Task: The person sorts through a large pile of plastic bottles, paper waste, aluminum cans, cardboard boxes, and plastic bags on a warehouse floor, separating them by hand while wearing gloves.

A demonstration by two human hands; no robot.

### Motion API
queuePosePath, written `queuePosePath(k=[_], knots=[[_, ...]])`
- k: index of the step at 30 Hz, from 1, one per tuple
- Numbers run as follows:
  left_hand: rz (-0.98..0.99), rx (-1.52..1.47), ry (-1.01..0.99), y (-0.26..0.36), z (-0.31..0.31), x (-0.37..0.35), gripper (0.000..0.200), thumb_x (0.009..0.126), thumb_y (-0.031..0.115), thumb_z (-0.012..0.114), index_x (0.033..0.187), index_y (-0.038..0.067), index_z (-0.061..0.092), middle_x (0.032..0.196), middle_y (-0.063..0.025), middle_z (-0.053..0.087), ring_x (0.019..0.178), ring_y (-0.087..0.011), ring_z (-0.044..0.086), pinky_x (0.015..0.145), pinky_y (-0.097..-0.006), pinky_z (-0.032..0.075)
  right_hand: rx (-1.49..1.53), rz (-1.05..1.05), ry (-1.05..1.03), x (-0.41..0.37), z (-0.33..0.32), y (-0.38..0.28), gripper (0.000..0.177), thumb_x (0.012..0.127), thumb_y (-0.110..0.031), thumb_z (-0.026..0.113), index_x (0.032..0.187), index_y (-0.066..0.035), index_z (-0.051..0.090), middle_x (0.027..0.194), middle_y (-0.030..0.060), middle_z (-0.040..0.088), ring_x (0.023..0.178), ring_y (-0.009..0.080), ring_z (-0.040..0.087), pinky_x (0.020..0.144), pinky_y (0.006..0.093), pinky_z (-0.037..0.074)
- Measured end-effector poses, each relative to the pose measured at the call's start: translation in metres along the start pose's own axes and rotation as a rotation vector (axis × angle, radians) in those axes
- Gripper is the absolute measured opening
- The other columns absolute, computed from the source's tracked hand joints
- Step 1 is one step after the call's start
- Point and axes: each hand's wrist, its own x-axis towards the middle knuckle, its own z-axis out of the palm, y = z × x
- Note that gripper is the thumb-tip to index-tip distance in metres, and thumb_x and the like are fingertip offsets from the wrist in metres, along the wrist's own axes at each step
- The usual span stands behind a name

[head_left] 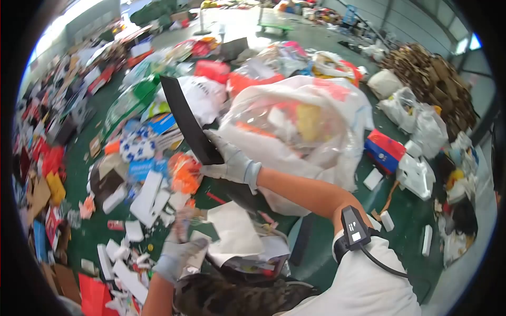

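Note:
My right hand (pixel 229 160), in a pale work glove, is closed on the lower end of a long black strip (pixel 184 116), which points up and to the left. Beyond that hand lies a large white translucent bag (pixel 300 131) with mixed items inside. Lower down on the left is my left hand (pixel 182 250), gloved too, its fingers bent near a clear crumpled piece; whether it grips anything is blurred. Beside it, a white sheet (pixel 234 229) covers part of an open container (pixel 274 255) in front of my body.
Heaps of mixed waste (pixel 47 126) line the left side. White foam pieces (pixel 129 279) lie at lower left. Flattened cardboard (pixel 432 84) is piled at back right. A red and blue box (pixel 385 151) sits right of the bag. A green trolley (pixel 275 27) stands far back.

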Motion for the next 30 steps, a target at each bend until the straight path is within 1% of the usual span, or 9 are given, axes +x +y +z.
queuePosePath(k=[2, 5, 10, 12, 15, 19, 25, 27, 30], knots=[[0.045, 0.561, -0.115, -0.008, 0.037, 0.025, 0.056, 0.070, 0.002, 0.067, 0.121, 0.004, 0.043, 0.108, -0.0070, 0.058, 0.093, -0.0186, 0.059, 0.081, -0.0293, 0.047, -0.040, 0.247, -0.042, -0.008, -0.053, -0.051, 0.080, 0.074, -0.028, 0.067, 0.136, 0.000, 0.024, 0.122, 0.0221, 0.047, 0.112, 0.0263, 0.047, 0.098, 0.0317, 0.034], [-0.167, 1.339, -0.143, -0.027, 0.081, 0.056, 0.066, 0.067, 0.026, 0.069, 0.123, 0.006, 0.042, 0.111, -0.0165, 0.058, 0.098, -0.0300, 0.058, 0.085, -0.0359, 0.044, -0.185, 0.030, 0.206, -0.011, -0.118, -0.034, 0.079, 0.071, -0.034, 0.071, 0.133, -0.002, 0.034, 0.112, 0.0148, 0.055, 0.100, 0.0224, 0.055, 0.088, 0.0316, 0.043], [-0.252, 1.469, -0.164, -0.114, 0.078, 0.094, 0.078, 0.068, 0.040, 0.066, 0.133, 0.013, 0.034, 0.123, -0.0195, 0.049, 0.109, -0.0345, 0.052, 0.091, -0.0417, 0.041, -0.692, 0.392, -0.168, -0.036, -0.217, -0.008, 0.067, 0.068, -0.042, 0.064, 0.125, -0.010, 0.049, 0.114, 0.0159, 0.057, 0.106, 0.0278, 0.054, 0.092, 0.0337, 0.040], [-0.209, 1.534, -0.221, -0.111, 0.078, 0.088, 0.088, 0.066, 0.045, 0.067, 0.138, 0.015, 0.027, 0.137, -0.0190, 0.034, 0.115, -0.0357, 0.047, 0.094, -0.0448, 0.038, -1.058, 0.694, -0.521, -0.036, -0.243, 0.058, 0.058, 0.069, -0.043, 0.061, 0.118, -0.012, 0.055, 0.117, 0.0157, 0.055, 0.109, 0.0285, 0.052, 0.092, 0.0370, 0.040], [-0.008, 1.463, -0.114, -0.079, 0.085, 0.067, 0.090, 0.063, 0.046, 0.070, 0.137, 0.015, 0.029, 0.138, -0.0216, 0.029, 0.116, -0.0376, 0.046, 0.095, -0.0433, 0.038, -1.347, 0.745, -0.358, -0.033, -0.278, 0.141, 0.049, 0.073, -0.042, 0.055, 0.115, -0.016, 0.058, 0.125, 0.0164, 0.049, 0.111, 0.0304, 0.050, 0.094, 0.0401, 0.040], [0.009, 1.438, -0.072, -0.033, 0.097, 0.053, 0.085, 0.064, 0.040, 0.074, 0.133, 0.012, 0.034, 0.137, -0.0230, 0.029, 0.118, -0.0385, 0.042, 0.097, -0.0384, 0.038, -1.368, 0.793, -0.366, -0.018, -0.270, 0.138, 0.049, 0.077, -0.041, 0.052, 0.118, -0.016, 0.057, 0.142, 0.0126, 0.029, 0.123, 0.0303, 0.040, 0.098, 0.0448, 0.035], [0.162, 1.355, -0.062, 0.010, 0.086, 0.047, 0.060, 0.072, 0.033, 0.069, 0.123, 0.010, 0.047, 0.134, -0.0170, 0.036, 0.114, -0.0353, 0.047, 0.094, -0.0388, 0.040, -1.539, 0.593, -0.092, -0.033, -0.238, 0.223, 0.048, 0.085, -0.037, 0.040, 0.129, -0.018, 0.045, 0.143, 0.0090, 0.028, 0.132, 0.0335, 0.022, 0.104, 0.0542, 0.018], [0.360, 1.270, 0.013, 0.015, 0.064, 0.047, 0.054, 0.075, 0.031, 0.068, 0.120, 0.008, 0.049, 0.126, -0.0165, 0.045, 0.111, -0.0315, 0.050, 0.092, -0.0352, 0.041, -1.482, 0.646, -0.129, -0.036, -0.220, 0.201, 0.051, 0.087, -0.038, 0.035, 0.132, -0.017, 0.040, 0.144, 0.0050, 0.028, 0.134, 0.0334, 0.018, 0.107, 0.0513, 0.014], [0.317, 0.926, 0.042, 0.027, 0.033, 0.034, 0.046, 0.079, 0.016, 0.064, 0.120, 0.003, 0.048, 0.114, -0.0114, 0.054, 0.102, -0.0214, 0.054, 0.085, -0.0309, 0.044, -1.320, 0.720, -0.266, -0.022, -0.234, 0.170, 0.055, 0.086, -0.044, 0.037, 0.134, -0.018, 0.038, 0.144, 0.0035, 0.028, 0.134, 0.0346, 0.014, 0.108, 0.0500, 0.011]])
